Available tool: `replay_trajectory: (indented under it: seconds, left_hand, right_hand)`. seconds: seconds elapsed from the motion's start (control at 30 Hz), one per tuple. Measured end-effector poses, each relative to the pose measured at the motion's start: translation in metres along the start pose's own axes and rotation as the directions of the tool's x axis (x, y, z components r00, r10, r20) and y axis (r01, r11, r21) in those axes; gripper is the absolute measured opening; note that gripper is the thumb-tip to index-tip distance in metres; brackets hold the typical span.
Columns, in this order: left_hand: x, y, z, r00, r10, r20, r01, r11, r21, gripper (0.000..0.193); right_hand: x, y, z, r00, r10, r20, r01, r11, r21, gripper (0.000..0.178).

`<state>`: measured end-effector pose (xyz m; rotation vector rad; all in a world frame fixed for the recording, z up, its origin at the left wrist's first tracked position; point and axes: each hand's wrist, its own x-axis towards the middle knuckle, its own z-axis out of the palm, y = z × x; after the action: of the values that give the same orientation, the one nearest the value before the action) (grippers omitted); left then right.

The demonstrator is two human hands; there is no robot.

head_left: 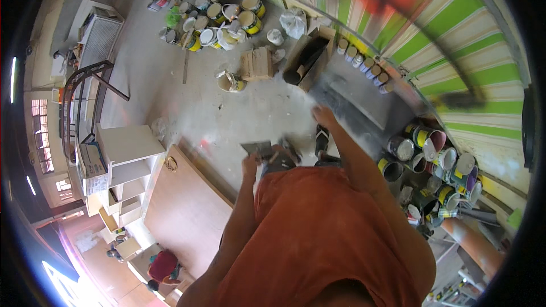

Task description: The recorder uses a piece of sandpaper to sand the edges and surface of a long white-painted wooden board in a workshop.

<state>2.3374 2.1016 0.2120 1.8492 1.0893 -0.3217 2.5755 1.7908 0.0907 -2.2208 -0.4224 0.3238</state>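
Two hands in view, both coming up from the bottom edge past an orange shirt. Left hand is clenched around a flat grey scraper-type blade, holding it out over the concrete floor, blade pointing away from the body. Right hand is stretched further out w/ fingers loose, not gripping anything, hovering just over a dark grey board lying on the floor next to the green & white striped wall. Can't tell if it's actually touching the board, too blurry.

Other stuff around: open cardboard box just beyond the right hand, w/ a small wooden crate beside it. Big cluster of paint cans further up the floor, another bunch of open paint tins to the right, near the wall. Brown plywood sheet lies flat on the left, touching a white shelf unit. Another person in a red top is crouched way off at the lower left, well apart from the hands.
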Motion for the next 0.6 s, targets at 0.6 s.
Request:
replay_trajectory:
  seconds: [0.6]
  left_hand:
    - [0.321, 0.245, -0.07, 0.812, -0.007, 0.584, -0.244, 0.905, 0.35, 0.039]
  right_hand:
    - [0.248, 0.015, 0.08, 0.816, 0.534, 0.221, -0.345, 0.757, -0.555, 0.025]
